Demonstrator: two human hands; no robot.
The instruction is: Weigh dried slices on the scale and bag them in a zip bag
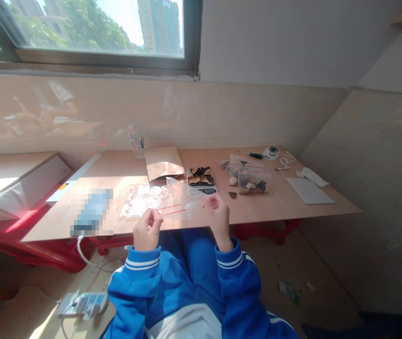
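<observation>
The wooden table (pixel 204 219) carries a paper bag (pixel 164 162), a clear bottle (pixel 137 144), filled zip bags (pixel 252 176) and a white camera (pixel 271 152).

dried pieces (pixel 201 175) on scale (pixel 201 188)

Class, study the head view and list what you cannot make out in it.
All in the head view:
- Right hand: fingertips blurred, so its grip on the clear bag is uncertain.
- Object with a white cable: its surface is pixelated.
- Paper bag: its inside is hidden by its own walls and shadow.
- Bottle: label print too small.
- Scraps on the floor: too small and blurred to identify.
</observation>
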